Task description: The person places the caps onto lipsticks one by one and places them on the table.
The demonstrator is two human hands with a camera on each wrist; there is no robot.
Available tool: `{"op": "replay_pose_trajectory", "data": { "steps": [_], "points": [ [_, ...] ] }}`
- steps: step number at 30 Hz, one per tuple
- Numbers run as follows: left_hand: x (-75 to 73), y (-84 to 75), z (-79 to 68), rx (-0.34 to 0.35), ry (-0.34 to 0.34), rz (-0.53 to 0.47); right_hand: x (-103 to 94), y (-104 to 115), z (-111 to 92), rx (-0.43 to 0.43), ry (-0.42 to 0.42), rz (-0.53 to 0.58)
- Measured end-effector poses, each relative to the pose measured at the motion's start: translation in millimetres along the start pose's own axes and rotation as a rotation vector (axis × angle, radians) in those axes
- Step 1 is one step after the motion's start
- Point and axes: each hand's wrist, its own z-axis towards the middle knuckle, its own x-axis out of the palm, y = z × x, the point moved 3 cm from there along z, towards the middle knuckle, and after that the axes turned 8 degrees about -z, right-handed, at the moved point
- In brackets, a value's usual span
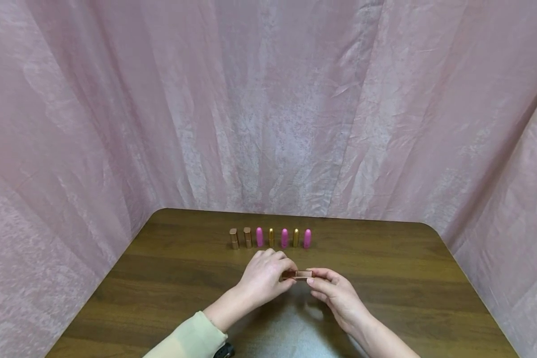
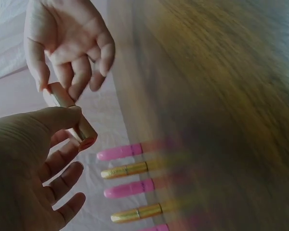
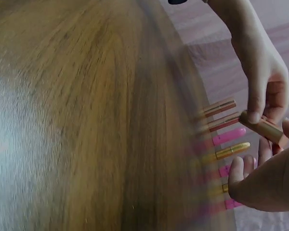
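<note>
A rose-gold lipstick tube [image 1: 303,274] lies level in the air above the table, held at both ends. My left hand [image 1: 263,277] pinches its left end between thumb and fingers. At the other end, my right hand [image 1: 340,301] grips the tube with thumb and fingertips. The left wrist view shows the tube [image 2: 86,131] closed, with the left thumb laid across it. Beyond the hands stands a row of upright lipsticks: two rose-gold tubes [image 1: 248,237], then pink bullet-shaped ones [image 1: 284,238] alternating with gold ones [image 1: 296,237].
The brown wood-grain table [image 1: 385,258] has rounded far corners and a shiny patch near its front. Pink velvet curtains [image 1: 268,109] hang behind it and at both sides. A dark wristband [image 1: 224,350] shows below the left sleeve [image 1: 194,335].
</note>
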Motion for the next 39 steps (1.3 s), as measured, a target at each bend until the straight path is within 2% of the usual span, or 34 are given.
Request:
{"op": "replay_pose_trajectory", "data": {
  "steps": [5, 8, 10, 13, 19, 22, 25, 29, 39],
  "points": [
    [-5.5, 15.3, -10.9, -0.053, 0.007, -0.028, -4.6, 7, -5, -0.041, 0.096, -0.102],
    [-11.9, 30.3, -20.2, -0.092, -0.017, -0.053, -13.0, 10, -7, -0.073, 0.110, -0.170],
    [-17.6, 42.8, -28.1, -0.127, -0.047, -0.076, -21.8, 12, -7, -0.100, 0.087, -0.246],
    [-28.1, 65.2, -41.5, -0.207, -0.092, -0.122, -39.7, 16, -6, -0.162, 0.024, -0.447],
    [-48.0, 116.3, -66.2, -0.418, -0.143, -0.213, -79.3, 21, -6, -0.364, -0.109, -1.017],
    [-54.5, 140.7, -74.9, -0.524, -0.148, -0.249, -95.9, 20, -7, -0.422, -0.166, -1.176],
    [-55.7, 161.7, -80.0, -0.601, -0.145, -0.287, -108.9, 17, -6, -0.439, -0.200, -1.250],
    [-49.9, 181.7, -79.8, -0.643, -0.143, -0.324, -120.4, 12, -4, -0.443, -0.226, -1.312],
    [-23.6, 205.5, -68.0, -0.692, -0.087, -0.370, -123.4, 2, -3, -0.442, -0.234, -1.344]
  ]
}}
